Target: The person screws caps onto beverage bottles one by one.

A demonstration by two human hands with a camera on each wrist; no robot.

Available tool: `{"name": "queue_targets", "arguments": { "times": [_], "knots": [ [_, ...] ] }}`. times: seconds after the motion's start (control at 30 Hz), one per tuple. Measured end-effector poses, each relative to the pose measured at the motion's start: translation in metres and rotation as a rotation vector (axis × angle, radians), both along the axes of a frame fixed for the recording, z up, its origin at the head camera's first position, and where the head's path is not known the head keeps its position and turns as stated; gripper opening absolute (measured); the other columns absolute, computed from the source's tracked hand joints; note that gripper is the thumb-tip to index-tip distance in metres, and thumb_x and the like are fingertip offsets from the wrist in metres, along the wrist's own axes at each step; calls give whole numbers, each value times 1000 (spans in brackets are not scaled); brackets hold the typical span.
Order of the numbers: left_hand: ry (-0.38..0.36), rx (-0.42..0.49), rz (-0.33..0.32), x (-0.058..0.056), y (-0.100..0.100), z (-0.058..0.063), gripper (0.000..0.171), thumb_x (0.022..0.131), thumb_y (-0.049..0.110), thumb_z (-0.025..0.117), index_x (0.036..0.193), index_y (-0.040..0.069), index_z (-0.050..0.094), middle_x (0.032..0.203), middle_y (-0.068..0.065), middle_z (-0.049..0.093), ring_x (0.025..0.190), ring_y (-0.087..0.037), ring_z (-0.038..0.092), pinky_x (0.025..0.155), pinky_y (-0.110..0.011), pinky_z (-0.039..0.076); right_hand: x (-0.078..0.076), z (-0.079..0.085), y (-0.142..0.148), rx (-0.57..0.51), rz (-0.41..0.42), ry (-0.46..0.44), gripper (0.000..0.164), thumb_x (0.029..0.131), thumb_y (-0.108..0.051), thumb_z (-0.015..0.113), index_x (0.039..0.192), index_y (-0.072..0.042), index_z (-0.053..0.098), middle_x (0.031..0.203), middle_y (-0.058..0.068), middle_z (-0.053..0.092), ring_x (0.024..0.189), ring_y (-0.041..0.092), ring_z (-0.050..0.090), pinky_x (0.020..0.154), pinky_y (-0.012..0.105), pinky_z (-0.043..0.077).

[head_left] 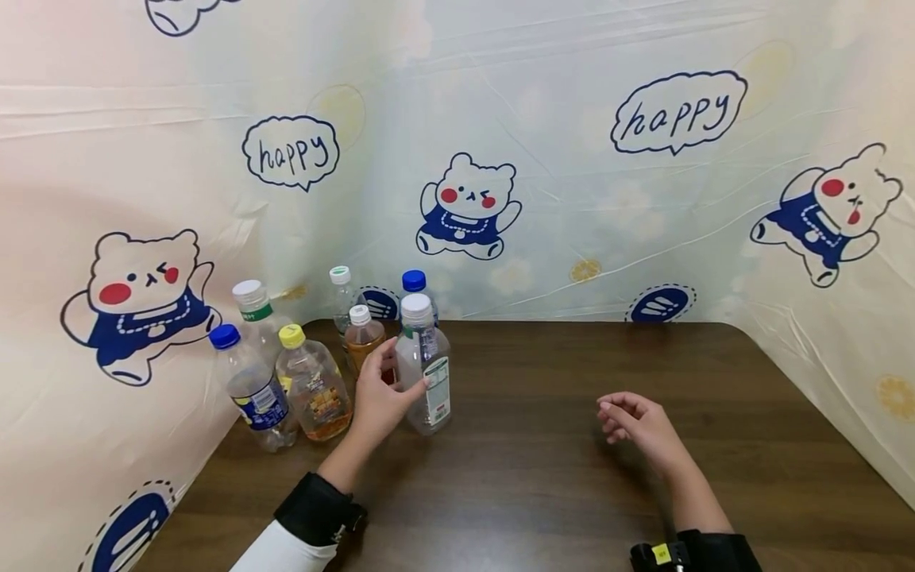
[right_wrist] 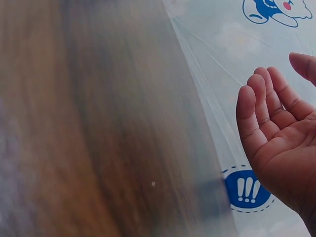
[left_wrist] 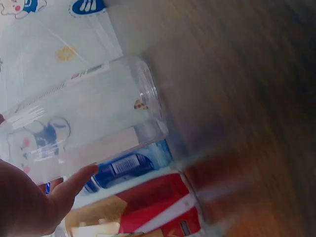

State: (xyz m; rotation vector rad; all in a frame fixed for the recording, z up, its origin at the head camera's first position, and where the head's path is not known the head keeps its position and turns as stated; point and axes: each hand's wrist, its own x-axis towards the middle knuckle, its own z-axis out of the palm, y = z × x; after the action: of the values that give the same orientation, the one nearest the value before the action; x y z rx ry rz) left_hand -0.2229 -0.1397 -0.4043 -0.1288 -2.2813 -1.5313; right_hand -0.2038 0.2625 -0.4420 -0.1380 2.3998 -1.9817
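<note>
My left hand (head_left: pixel 386 397) grips a clear plastic bottle (head_left: pixel 412 361) with a white cap and a pale label, thumb across its near side. In the left wrist view the same bottle (left_wrist: pixel 98 108) lies across the picture, and the left hand (left_wrist: pixel 29 197) reaches round it from the lower left. An amber bottle (head_left: pixel 363 340) with a white cap stands just behind the left fingers, partly hidden. My right hand (head_left: pixel 636 429) hovers over the right part of the table, fingers loosely bent, nothing in it. The right wrist view shows that hand (right_wrist: pixel 281 128) palm up, fingers relaxed.
Left of my left hand stand a yellow-capped bottle (head_left: pixel 314 389), a blue-capped bottle (head_left: pixel 257 397) and a white-capped one (head_left: pixel 256 318). Further back are a small clear bottle (head_left: pixel 343 298) and another blue-capped bottle (head_left: pixel 414 281). A printed curtain (head_left: pixel 557 199) borders the brown table (head_left: pixel 529 477).
</note>
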Motion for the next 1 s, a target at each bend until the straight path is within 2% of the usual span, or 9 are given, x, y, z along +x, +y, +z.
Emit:
{"name": "queue_targets", "arguments": {
  "times": [0.13,0.37,0.57,0.77,1.0],
  "knots": [
    [8,21,59,0,-6,-2,81,73,16,86,141,7,43,125,-16,50,109,-30,56,84,-50,54,3,-1,1,4,7,-2,44,98,-24,60,118,15,53,99,25,62,78,24,63,68,33,57],
    [44,-1,180,-2,-11,0,83,73,17,86,142,3,42,121,-19,49,102,-31,54,81,-50,54,4,0,2,4,13,-3,44,98,-25,61,119,13,54,102,28,61,82,32,63,69,34,58],
    [13,-7,251,-4,-13,2,84,74,21,85,143,4,40,127,-20,46,111,-33,48,89,-51,49,8,-1,2,-9,17,6,41,98,-20,61,118,16,53,97,23,63,78,26,63,68,34,57],
    [-13,-5,284,-7,-16,2,83,76,22,83,144,6,39,131,-18,44,116,-33,46,95,-54,47,10,-1,0,-18,24,17,40,98,-19,60,118,15,54,97,22,64,77,22,63,67,34,57],
    [-2,7,308,-11,-19,1,86,75,23,83,146,7,39,129,-19,45,115,-34,46,95,-55,46,10,-4,-2,-17,30,19,41,98,-19,60,118,16,53,97,23,63,76,20,63,66,34,57]
  ]
}}
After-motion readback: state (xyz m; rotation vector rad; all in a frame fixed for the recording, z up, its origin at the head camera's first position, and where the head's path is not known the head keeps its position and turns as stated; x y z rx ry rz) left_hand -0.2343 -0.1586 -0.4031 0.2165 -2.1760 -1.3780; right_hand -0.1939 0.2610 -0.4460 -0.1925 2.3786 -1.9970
